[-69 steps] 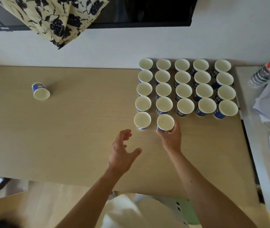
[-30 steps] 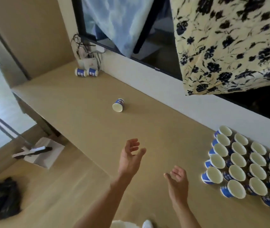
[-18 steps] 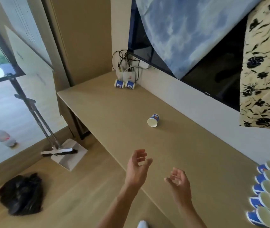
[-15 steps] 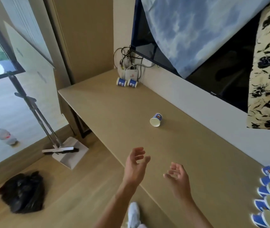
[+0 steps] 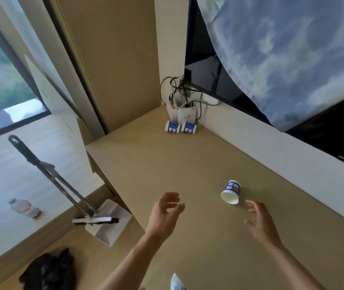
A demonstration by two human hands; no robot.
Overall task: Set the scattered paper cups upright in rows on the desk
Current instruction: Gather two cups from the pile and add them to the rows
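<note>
So I'm on the fetching part now, going after the strays. Nearest cup [image 5: 231, 191] is lying on its side on the table [image 5: 167, 164], mouth facing me, just past my right hand [image 5: 260, 222]. Right hand is open, fingers spread, holding nothing, close but not touching. Left hand [image 5: 164, 214] is loosely curled and empty too. Two more cups [image 5: 180, 127] sit in the far corner by the router [image 5: 185, 115], tipped over I think, hard to tell. Next: close around the near cup's side without crushing it.
</note>
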